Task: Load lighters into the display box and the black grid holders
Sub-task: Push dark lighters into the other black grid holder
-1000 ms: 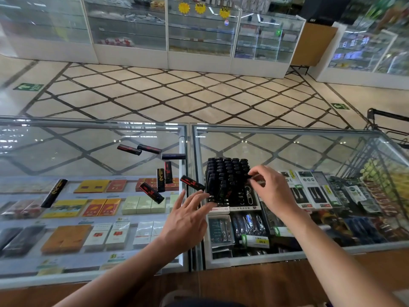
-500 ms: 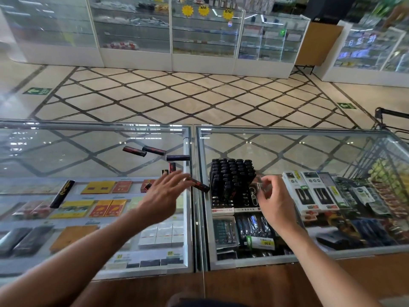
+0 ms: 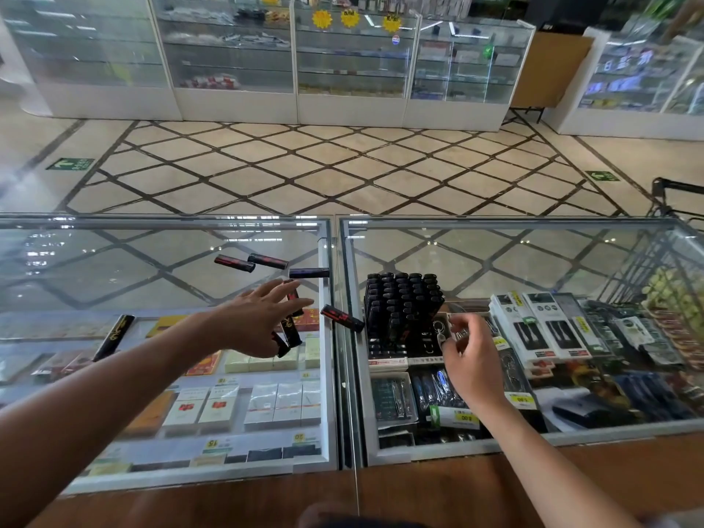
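The left hand (image 3: 259, 325) hovers, fingers splayed and released, over loose lighters (image 3: 342, 318) on the glass surface (image 3: 114, 268); a hasty sweep could send them rolling away. Just right stands the packed black grid holder (image 3: 402, 310), then the right hand (image 3: 472, 360), fingers loosely curled, empty.

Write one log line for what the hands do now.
left hand: open, spread above loose lighters | right hand: loosely curled beside display box | status: lighters left on glass counter

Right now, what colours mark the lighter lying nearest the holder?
Lighter: black with red markings; head view.
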`<move>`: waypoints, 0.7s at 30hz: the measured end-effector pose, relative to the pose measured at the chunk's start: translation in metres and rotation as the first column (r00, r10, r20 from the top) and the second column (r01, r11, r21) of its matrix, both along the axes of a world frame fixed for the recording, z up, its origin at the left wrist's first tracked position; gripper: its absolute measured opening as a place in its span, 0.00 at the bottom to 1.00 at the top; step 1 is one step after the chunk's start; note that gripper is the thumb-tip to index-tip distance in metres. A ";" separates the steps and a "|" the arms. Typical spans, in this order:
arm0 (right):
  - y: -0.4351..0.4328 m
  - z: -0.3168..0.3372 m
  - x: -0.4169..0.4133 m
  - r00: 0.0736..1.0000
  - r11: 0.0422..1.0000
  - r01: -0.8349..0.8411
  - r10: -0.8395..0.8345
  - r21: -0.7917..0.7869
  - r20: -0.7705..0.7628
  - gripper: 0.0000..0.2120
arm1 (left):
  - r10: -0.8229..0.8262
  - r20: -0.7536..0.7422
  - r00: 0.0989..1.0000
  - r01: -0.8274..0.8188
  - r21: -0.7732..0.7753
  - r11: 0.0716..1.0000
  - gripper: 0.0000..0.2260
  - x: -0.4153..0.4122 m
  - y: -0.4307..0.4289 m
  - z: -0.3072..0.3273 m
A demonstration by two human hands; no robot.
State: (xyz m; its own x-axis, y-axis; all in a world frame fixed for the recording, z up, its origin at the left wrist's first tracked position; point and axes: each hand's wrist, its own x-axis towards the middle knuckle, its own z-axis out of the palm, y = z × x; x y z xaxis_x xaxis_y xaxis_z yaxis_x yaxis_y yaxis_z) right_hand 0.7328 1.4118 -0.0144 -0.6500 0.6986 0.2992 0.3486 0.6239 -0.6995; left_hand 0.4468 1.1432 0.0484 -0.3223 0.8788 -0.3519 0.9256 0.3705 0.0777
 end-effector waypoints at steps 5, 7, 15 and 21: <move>0.000 -0.001 0.000 1.000 0.999 0.030 -0.030 -0.025 0.008 0.15 | -0.091 -0.063 0.994 0.076 -0.207 0.975 0.49 -0.005 0.011 0.012; -0.001 0.000 0.000 0.999 0.999 0.038 -0.038 -0.030 0.007 0.14 | -0.087 -0.047 0.995 0.077 -0.186 0.980 0.46 -0.005 0.015 0.014; -0.004 0.002 -0.001 0.998 0.998 0.059 -0.058 -0.020 0.013 0.14 | -0.072 -0.090 0.993 0.065 -0.080 0.995 0.36 -0.004 0.020 0.013; -0.004 0.001 -0.001 0.998 0.998 0.059 -0.058 -0.021 0.026 0.13 | -0.084 -0.121 0.989 0.087 0.016 0.996 0.25 0.001 0.014 0.003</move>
